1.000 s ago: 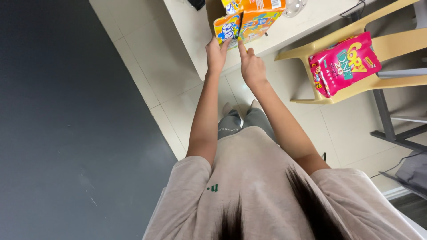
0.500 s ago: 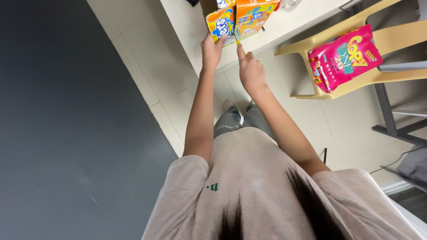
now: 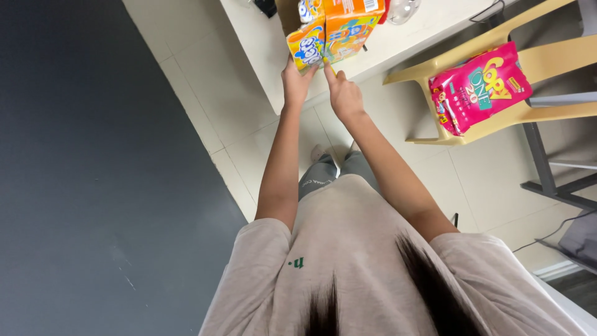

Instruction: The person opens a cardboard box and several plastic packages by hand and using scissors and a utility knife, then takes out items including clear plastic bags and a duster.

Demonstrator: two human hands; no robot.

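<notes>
At the near edge of the white table, both bare hands reach up to a pair of snack boxes. The left hand is pressed against the bottom of the yellow box, fingers curled up around its lower edge — closed on it, as far as the view shows. The right hand sits just beside it, its forefinger stretched up to touch the lower edge of the orange box; the other fingers are bent, and whether they grip anything I cannot tell. The two boxes stand side by side, touching, at the table's edge, the orange one partly cut off by the top of the frame.

Behind the boxes lies a clear plastic thing, only partly seen, and a dark object sits at the table's far left. To the right stands a tan plastic chair with a bright pink packet lying on its seat. Pale floor tiles run under the table — a dark mat or floor covers the left side. Below, the person's beige shirt and grey trousers fill the foreground.
</notes>
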